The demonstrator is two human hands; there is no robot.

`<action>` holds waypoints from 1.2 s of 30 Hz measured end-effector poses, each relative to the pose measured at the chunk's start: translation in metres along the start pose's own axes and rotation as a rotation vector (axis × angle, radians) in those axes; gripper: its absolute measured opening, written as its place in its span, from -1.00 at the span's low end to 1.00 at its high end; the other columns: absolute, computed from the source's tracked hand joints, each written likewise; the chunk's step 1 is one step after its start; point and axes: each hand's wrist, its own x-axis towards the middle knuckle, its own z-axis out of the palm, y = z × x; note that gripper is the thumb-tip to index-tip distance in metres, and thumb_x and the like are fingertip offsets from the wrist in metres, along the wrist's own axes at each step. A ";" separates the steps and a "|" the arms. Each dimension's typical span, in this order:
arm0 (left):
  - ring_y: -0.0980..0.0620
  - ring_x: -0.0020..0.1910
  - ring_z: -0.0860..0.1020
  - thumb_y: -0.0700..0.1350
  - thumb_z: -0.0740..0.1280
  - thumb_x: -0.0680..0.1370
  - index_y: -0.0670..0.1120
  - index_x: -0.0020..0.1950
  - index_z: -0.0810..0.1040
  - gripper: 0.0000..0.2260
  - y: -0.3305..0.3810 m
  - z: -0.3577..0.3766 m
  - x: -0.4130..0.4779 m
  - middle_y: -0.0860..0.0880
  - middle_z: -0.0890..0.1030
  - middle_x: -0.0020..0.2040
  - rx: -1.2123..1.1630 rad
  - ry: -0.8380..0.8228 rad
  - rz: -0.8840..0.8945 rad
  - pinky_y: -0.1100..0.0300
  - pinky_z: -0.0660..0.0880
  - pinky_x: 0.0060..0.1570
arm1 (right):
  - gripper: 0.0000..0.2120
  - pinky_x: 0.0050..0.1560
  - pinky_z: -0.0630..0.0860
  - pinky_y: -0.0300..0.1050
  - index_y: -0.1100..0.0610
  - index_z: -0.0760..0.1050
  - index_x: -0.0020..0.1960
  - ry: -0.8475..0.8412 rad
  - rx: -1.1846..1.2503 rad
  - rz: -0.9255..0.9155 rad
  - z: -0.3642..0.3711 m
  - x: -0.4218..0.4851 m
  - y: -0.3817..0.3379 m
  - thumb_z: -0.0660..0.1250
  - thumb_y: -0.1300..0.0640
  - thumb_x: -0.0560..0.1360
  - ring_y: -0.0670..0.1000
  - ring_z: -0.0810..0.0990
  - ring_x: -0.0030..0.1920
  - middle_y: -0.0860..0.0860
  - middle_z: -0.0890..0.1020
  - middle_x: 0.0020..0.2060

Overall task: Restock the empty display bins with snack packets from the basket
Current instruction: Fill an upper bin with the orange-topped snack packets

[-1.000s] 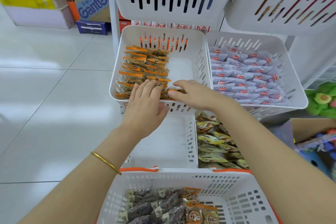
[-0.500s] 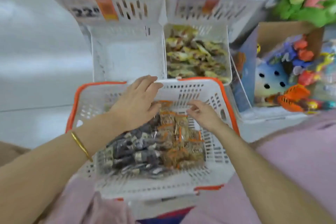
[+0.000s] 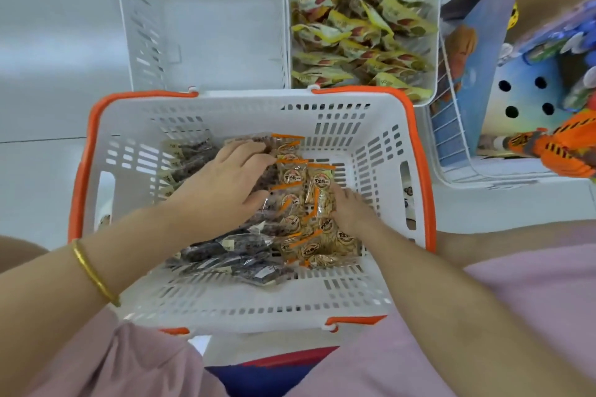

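Several packets (image 3: 319, 185), orange tops away.

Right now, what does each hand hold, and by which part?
Left hand and right hand flank the orange packets, touching their sides; a firm grip cannot be told.

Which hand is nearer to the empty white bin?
Left. The left hand is in the basket, in line with the empty white bin; the right hand is closer to the person and further right.

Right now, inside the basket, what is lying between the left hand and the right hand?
In the head view, clear packets with orange strips lie between the left hand and the right hand, heaped in the basket.
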 end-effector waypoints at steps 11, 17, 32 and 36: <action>-0.16 0.41 0.25 -0.13 0.28 0.56 -0.19 0.38 0.36 -0.60 0.008 -0.004 0.011 -0.17 0.35 0.39 -0.009 0.009 0.050 0.03 0.17 0.39 | -0.89 -0.14 0.45 -0.05 0.12 0.43 0.04 0.209 0.121 -0.108 -0.051 -0.028 -0.023 0.29 0.16 0.52 0.08 0.50 -0.10 0.12 0.52 0.08; -0.16 0.43 0.22 -0.12 0.24 0.57 -0.20 0.40 0.32 -0.58 0.015 -0.014 0.009 -0.21 0.32 0.40 0.008 0.007 0.062 0.03 0.15 0.40 | -0.65 -0.35 0.30 -0.09 0.11 0.45 0.21 0.466 -0.281 -0.321 -0.060 -0.067 -0.056 0.18 0.38 0.48 0.12 0.50 -0.10 0.10 0.54 -0.03; -0.14 0.43 0.19 -0.09 0.23 0.59 -0.18 0.42 0.31 -0.59 0.008 -0.025 -0.013 -0.19 0.29 0.43 -0.020 0.052 0.006 0.09 0.13 0.39 | -0.42 0.24 0.41 -0.07 0.10 0.32 0.43 0.081 0.095 -0.179 0.024 -0.059 -0.046 0.39 0.29 0.46 0.11 0.43 0.31 0.11 0.41 0.35; -0.11 0.44 0.18 -0.08 0.22 0.59 -0.15 0.42 0.30 -0.59 0.011 -0.026 -0.011 -0.17 0.28 0.43 -0.030 0.059 0.001 0.12 0.11 0.39 | -0.72 -0.04 0.49 -0.08 0.13 0.53 0.17 0.138 0.140 -0.160 0.000 -0.061 -0.047 0.34 0.30 0.48 0.12 0.55 0.08 0.11 0.59 0.11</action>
